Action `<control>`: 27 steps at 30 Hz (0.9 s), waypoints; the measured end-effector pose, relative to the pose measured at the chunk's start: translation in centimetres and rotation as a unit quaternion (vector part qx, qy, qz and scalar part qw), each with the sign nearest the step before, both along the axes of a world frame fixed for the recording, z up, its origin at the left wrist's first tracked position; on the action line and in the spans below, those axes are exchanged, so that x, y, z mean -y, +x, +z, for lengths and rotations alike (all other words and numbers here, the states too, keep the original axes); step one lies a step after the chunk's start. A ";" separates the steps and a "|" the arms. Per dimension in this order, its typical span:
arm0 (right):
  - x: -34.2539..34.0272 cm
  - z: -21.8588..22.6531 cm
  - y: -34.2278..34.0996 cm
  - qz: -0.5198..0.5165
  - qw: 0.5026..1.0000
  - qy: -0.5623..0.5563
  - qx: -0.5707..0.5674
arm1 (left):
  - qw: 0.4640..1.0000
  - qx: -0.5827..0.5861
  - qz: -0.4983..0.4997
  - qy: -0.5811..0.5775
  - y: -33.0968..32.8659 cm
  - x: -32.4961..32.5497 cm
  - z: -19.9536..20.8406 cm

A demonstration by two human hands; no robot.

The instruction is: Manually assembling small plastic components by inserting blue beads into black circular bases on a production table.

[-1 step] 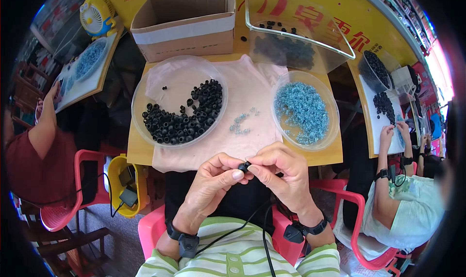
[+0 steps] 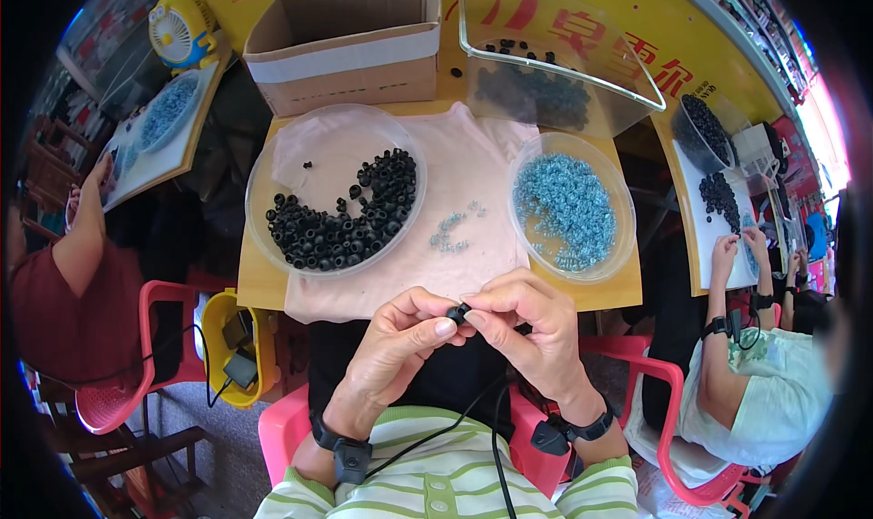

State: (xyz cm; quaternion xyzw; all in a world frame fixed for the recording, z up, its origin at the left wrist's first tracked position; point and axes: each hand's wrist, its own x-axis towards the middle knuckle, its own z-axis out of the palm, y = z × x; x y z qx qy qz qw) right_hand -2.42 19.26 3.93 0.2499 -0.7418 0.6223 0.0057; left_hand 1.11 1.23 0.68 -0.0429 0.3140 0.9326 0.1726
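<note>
small black part (image 2: 458,314) mostly hidden btwn fingertips of both hands, shape unclear.

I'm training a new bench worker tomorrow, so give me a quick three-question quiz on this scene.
1. True or false: both hands pinch one small black part between their fingertips.
2. Which dish holds the blue pieces? A) the left dish B) the right dish
3. Fill in: the loose blue bits between the dishes lie on a pink ____.

Key: 1 true; 2 B; 3 cloth. The left hand and right hand meet at the part.
</note>
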 end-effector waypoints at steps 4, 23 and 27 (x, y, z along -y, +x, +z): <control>0.0 0.8 0.5 -0.018 0.995 0.069 -0.063 | 0.997 0.046 -0.032 0.056 0.0 0.0 -0.1; 0.1 2.3 -2.6 0.005 0.949 0.151 -0.275 | 0.993 0.093 -0.060 0.037 -2.2 -0.3 2.2; -0.1 3.8 -6.2 -0.011 0.959 0.187 -0.211 | 0.943 -0.116 0.046 -0.307 -5.3 1.8 2.9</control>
